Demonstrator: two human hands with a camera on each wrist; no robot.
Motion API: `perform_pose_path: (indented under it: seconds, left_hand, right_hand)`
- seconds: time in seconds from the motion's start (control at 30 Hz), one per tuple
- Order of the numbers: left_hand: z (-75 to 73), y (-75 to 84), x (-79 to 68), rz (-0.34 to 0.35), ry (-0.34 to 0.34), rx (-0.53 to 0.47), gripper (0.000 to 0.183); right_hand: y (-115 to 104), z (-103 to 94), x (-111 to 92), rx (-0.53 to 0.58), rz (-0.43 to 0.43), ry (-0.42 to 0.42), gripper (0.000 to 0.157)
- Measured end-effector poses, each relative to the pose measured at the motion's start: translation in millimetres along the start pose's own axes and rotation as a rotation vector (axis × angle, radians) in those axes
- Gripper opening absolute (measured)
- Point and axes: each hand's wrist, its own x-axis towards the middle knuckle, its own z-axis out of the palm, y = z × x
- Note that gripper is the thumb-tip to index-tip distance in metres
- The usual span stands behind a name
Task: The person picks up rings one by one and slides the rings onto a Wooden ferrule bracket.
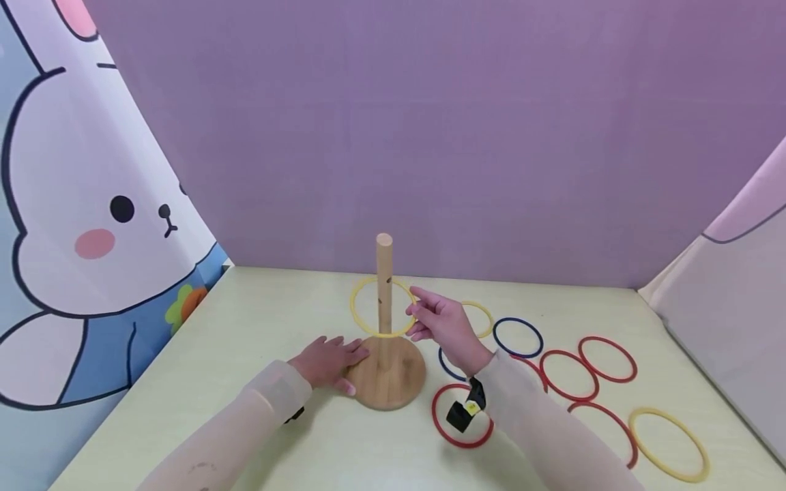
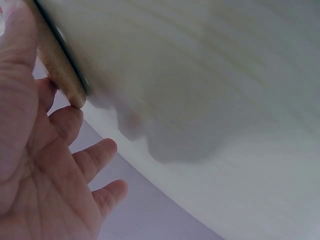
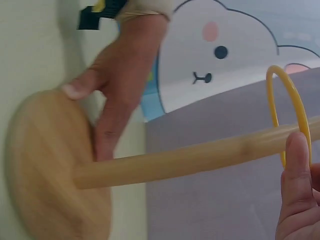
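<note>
While around the peg [image 1: 384,262], yellow ring [image 1: 385,335] (in right hand [image 1: 450,327]).

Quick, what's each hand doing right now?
Left hand: open, touching the round wooden base.
Right hand: closed, holding a yellow ring.

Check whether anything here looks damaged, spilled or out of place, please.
Nothing looks spilled or broken. One small oddity: the upright wooden post has dark marks partway up its side, standing out against the pale wood. They could be knots or chips; I can't tell which.
</note>
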Motion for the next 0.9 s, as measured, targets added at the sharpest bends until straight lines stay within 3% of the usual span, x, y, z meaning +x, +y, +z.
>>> perform_pose_path:
  seconds: [0.47,0.9]
  left_hand:
    - [-0.9,1.4,-3.8,0.029,0.024,0.05,0.077]
    - [-0.2,0.6,-4.4,0.028,0.0,0.063,0.076]
  right_hand:
    - [30,0.0,-8,0.004,0.021,-0.055,0.045]
    - [54,0.4,-17,-0.038,0.038,-0.086,0.045]
